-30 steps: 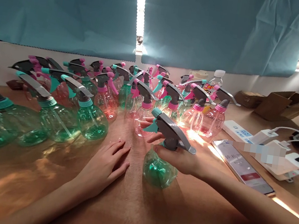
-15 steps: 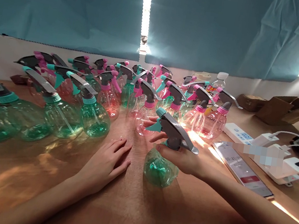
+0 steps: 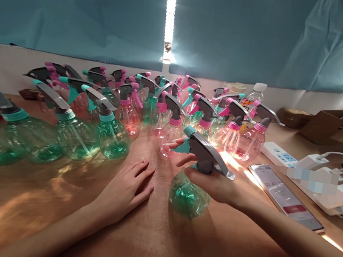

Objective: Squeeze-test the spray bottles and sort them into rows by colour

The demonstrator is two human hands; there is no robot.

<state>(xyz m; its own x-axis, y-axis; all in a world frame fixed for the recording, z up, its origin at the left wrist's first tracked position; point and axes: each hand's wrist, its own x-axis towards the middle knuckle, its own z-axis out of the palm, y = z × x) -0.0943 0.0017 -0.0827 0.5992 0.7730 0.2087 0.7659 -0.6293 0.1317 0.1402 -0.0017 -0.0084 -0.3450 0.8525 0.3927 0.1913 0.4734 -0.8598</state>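
Note:
A green spray bottle (image 3: 189,193) with a grey and teal spray head stands on the wooden table (image 3: 147,245). My right hand (image 3: 214,184) is around its neck, thumb in front, with other fingers reaching out behind the trigger. To its left, my left hand (image 3: 129,186) lies on the table with fingers spread and nothing in it. Beyond my left hand stands another green spray bottle (image 3: 113,139). A clear pink spray bottle (image 3: 171,139) stands just behind the fingers of my right hand.
Several green and pink spray bottles fill the back and left. At right lie a phone (image 3: 286,197), a white power strip (image 3: 279,153) with chargers and an open cardboard box (image 3: 323,125). A blue-green curtain (image 3: 80,7) hangs behind.
The whole view has shifted slightly, so everything appears a little further right. Both hands keep the same pose, my right one still around the green bottle's neck.

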